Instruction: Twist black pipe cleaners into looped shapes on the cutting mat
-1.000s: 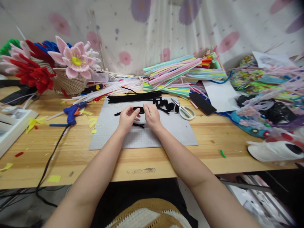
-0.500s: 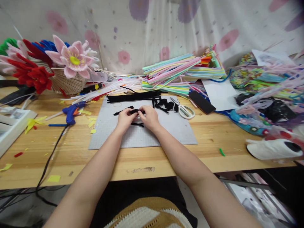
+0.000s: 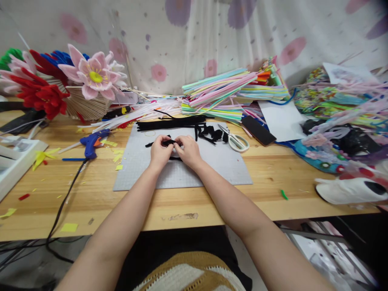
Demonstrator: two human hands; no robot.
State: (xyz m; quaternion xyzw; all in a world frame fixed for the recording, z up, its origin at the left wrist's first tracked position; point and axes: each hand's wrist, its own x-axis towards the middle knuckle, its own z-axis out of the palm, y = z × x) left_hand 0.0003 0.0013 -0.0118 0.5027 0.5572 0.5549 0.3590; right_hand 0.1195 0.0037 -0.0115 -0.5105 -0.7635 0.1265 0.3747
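My left hand [image 3: 161,152] and my right hand [image 3: 188,151] meet over the grey cutting mat [image 3: 136,173], their fingers closed on a short black pipe cleaner [image 3: 168,142]. Much of that piece is hidden by the fingers. More black pipe cleaner shows just beneath the hands and to the left of them. Behind them lies a bundle of long black pipe cleaners [image 3: 169,123]. To the right of my right hand are curled black pieces [image 3: 207,132] and a pair of scissors [image 3: 238,142] with pale handles.
A blue glue gun [image 3: 90,145] with its cord rests at left, near yellow scraps. A black phone [image 3: 258,130] and white paper [image 3: 281,121] lie at right. Pastel pipe cleaners [image 3: 218,89] are piled at the back. Fuzzy flowers [image 3: 93,74] stand back left.
My hands have drawn slightly closer together, and the black pipe cleaner between them looks more bunched and covered by the fingers. The other things on the table stay put.
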